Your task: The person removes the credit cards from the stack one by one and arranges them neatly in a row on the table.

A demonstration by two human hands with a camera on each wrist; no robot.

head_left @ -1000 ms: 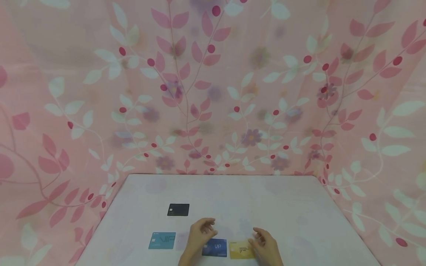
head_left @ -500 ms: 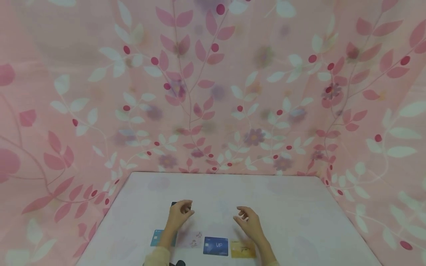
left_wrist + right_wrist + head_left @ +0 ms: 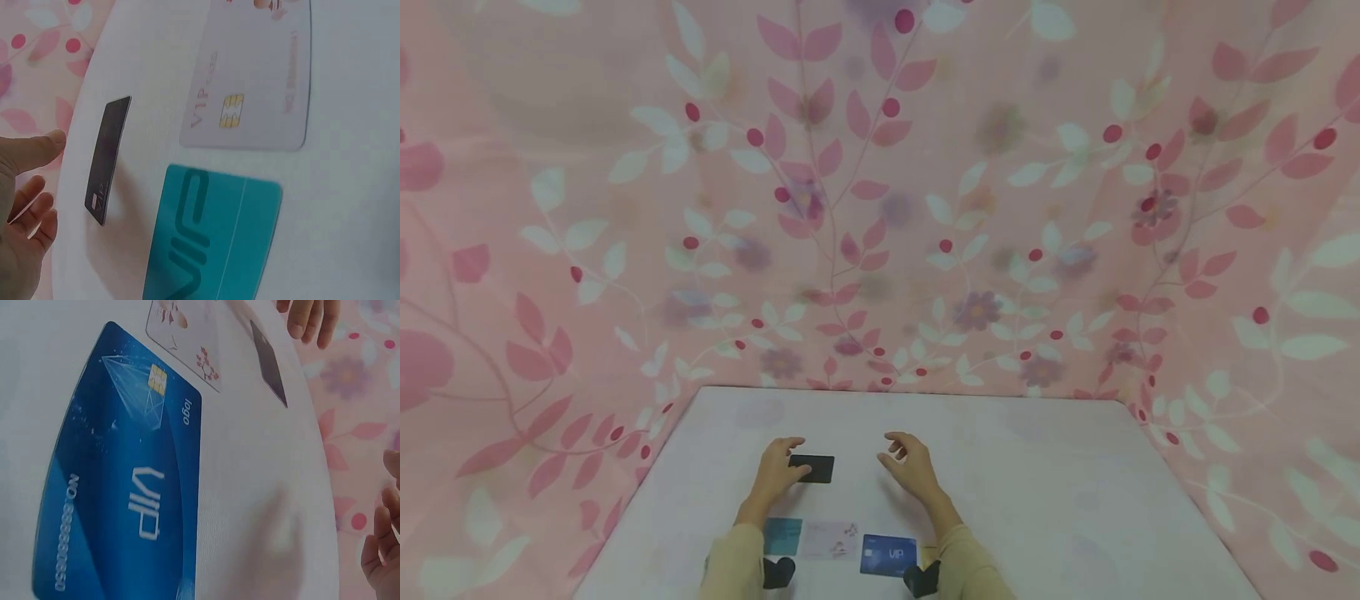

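Note:
A black card (image 3: 822, 469) lies flat on the white table, farther from me than the others. Over its left edge hovers my left hand (image 3: 773, 471), fingers loosely bent and holding nothing; the left wrist view shows a gap between thumb and card. To the right of that card, my right hand (image 3: 913, 468) hangs above the table with its fingers relaxed and nothing in them. A nearer row holds a teal VIP card (image 3: 209, 231), a pale floral VIP card (image 3: 250, 81) and a blue VIP card (image 3: 125, 469). My right sleeve hides most of a yellow card (image 3: 928, 554).
The white table (image 3: 1037, 492) runs back to a pink curtain (image 3: 880, 208) printed with leaves and flowers. Dark wrist mounts (image 3: 779, 572) sit at both sleeves (image 3: 733, 562), near the row of cards.
Both hands have moved forward, away from the near row. My left hand went from beside the blue card to the black card; my right hand left the yellow card and swung inward.

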